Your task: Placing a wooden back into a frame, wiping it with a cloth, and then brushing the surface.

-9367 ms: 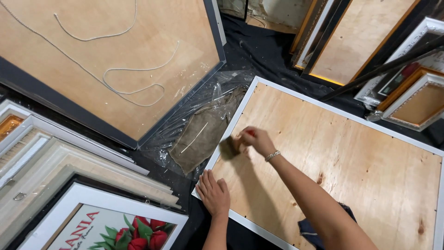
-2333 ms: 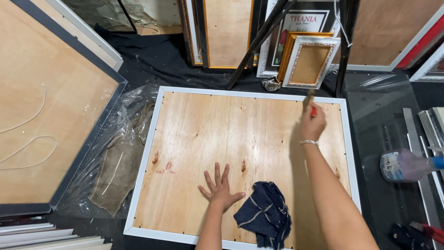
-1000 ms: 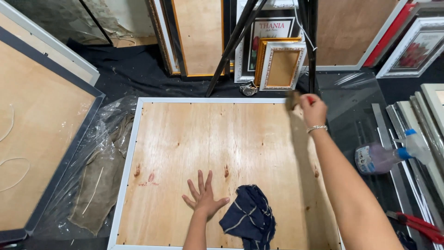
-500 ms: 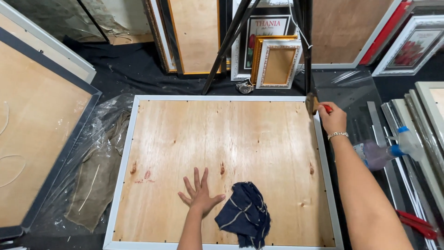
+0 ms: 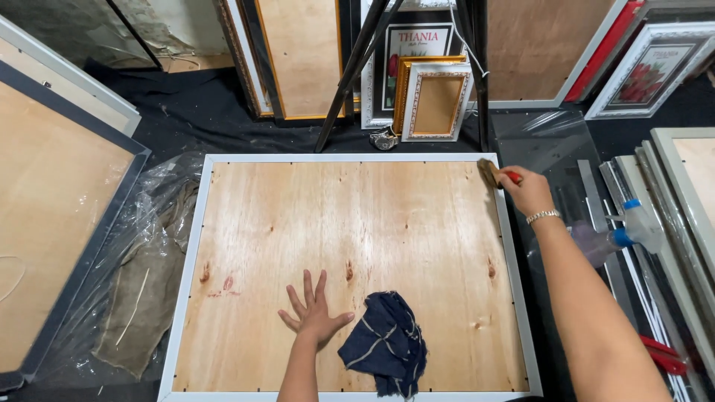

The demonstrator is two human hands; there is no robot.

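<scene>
1. A large frame (image 5: 181,298) lay face down on the floor, plywood backing (image 5: 350,246) up, with a white border on all four sides.
2. The right hand (image 5: 527,192) was at the far right corner of the frame, fingers closed around a small brush (image 5: 491,173) with a red handle; the bristles touched the white border there.
3. Progress, as a judgement: brushing stood at that far right corner. The plywood looked largely free of loose debris, though the view is too coarse to confirm which edges were finished. A reddish mark (image 5: 226,284) remained near the left side of the board.
4. The left hand (image 5: 313,313) rested flat on the plywood near its near edge, palm down, fingers spread and gripping nothing; it looked to be bracing the board.
5. A dark blue cloth (image 5: 387,348) lay crumpled on the plywood just beside the left hand, apart from it, unused.
6. Right arm was stretched forward along the frame's right side, a bracelet (image 5: 544,217) at the wrist.
7. A spray bottle (image 5: 618,234) lay right of the frame on stacked frames. Crumpled plastic sheeting (image 5: 141,246) lay at the left.
</scene>
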